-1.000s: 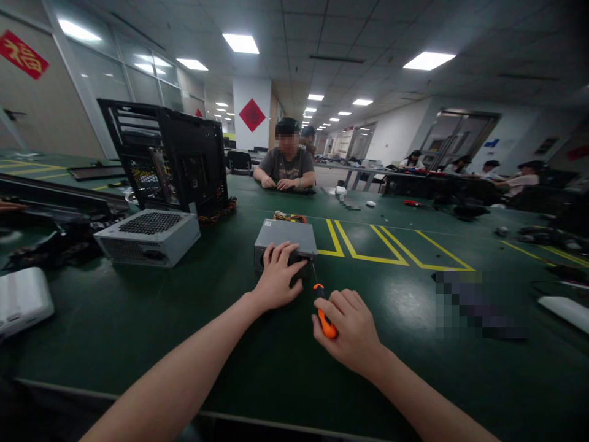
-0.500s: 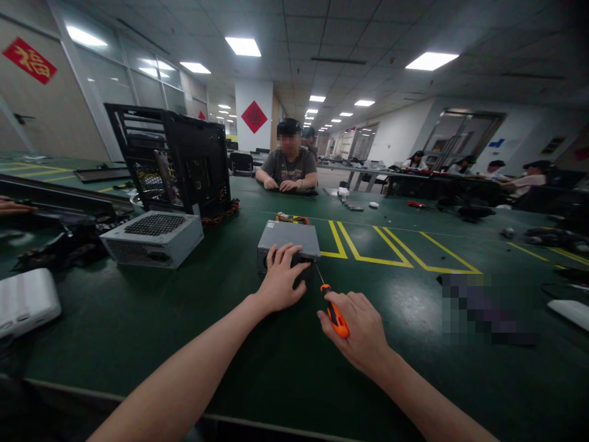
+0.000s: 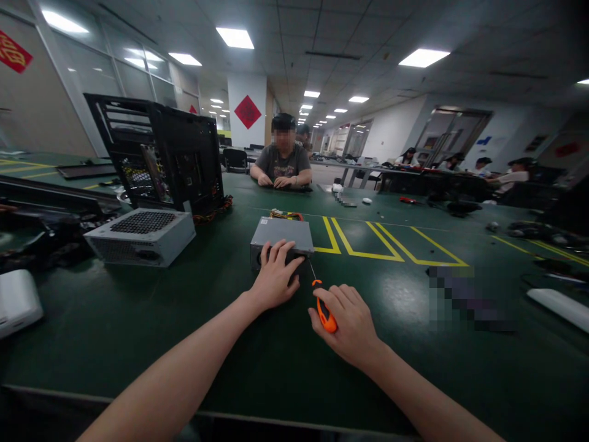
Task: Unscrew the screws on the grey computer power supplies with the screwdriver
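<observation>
A grey metal computer power supply (image 3: pixel 281 231) lies on the green table in front of me, its bundled cables (image 3: pixel 288 215) at the far side. My left hand (image 3: pixel 275 276) rests on its near edge, fingers spread over the top and front face. In my right hand (image 3: pixel 347 322) is an orange and black screwdriver (image 3: pixel 327 316), gripped by the handle. Its thin shaft slants up and left, with the tip at the near right corner of the power supply. Whether the tip sits in a screw is too small to tell.
To the left lies a second power supply (image 3: pixel 142 236) with a mesh grille, before an open black computer case (image 3: pixel 184 159). A white device (image 3: pixel 18 301) sits at the left edge. Across the table a person (image 3: pixel 283 159) sits working. A blurred-out object (image 3: pixel 469 298) lies at right.
The whole view has shifted, so things appear slightly further left. Both hands, the power supply and the screwdriver keep nearly the same positions relative to each other.
</observation>
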Demonstrator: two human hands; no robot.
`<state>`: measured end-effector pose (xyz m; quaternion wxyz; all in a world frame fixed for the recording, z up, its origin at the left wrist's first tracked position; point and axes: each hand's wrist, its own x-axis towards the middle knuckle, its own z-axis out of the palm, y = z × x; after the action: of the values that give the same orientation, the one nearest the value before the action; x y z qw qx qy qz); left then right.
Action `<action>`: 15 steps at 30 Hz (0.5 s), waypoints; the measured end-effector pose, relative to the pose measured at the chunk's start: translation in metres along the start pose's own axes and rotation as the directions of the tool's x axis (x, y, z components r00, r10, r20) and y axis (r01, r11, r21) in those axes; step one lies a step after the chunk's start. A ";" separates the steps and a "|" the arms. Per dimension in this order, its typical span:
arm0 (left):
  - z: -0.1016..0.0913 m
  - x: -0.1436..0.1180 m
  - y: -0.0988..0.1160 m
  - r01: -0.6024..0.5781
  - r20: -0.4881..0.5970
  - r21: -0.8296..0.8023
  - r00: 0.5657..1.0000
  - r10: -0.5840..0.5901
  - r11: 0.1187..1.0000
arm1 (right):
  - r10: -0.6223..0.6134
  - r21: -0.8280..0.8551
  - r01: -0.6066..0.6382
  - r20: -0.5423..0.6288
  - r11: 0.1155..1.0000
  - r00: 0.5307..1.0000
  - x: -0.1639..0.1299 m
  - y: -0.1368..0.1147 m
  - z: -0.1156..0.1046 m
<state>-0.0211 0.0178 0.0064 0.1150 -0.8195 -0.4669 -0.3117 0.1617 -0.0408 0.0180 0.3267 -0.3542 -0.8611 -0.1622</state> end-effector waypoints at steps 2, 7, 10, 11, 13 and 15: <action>0.001 0.000 0.000 -0.001 0.000 0.005 1.000 0.001 1.000 | 0.005 0.000 -0.005 -0.021 1.000 1.000 -0.001 0.000 0.001; 0.001 0.001 0.000 0.016 -0.007 -0.023 1.000 -0.016 1.000 | 0.009 -0.014 -0.009 -0.011 1.000 1.000 0.000 0.000 -0.001; 0.000 0.001 0.000 0.014 -0.007 -0.030 1.000 -0.014 0.999 | 0.004 -0.011 -0.005 -0.010 1.000 1.000 0.001 -0.001 -0.003; 0.000 0.001 0.000 0.013 -0.006 -0.030 1.000 -0.013 0.999 | 0.003 -0.013 -0.004 -0.010 1.000 1.000 0.001 -0.001 -0.004; 0.000 0.001 0.000 0.013 -0.006 -0.033 1.000 -0.013 0.999 | 0.011 -0.027 -0.012 -0.017 1.000 1.000 0.002 0.000 -0.004; 0.000 0.001 0.000 0.014 -0.008 -0.039 1.000 -0.014 0.999 | 0.025 -0.033 -0.027 -0.040 0.999 0.999 0.001 0.000 -0.004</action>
<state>-0.0210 0.0181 0.0071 0.0986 -0.8172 -0.4659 -0.3247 0.1628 -0.0424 0.0217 0.3400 -0.3674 -0.8469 -0.1793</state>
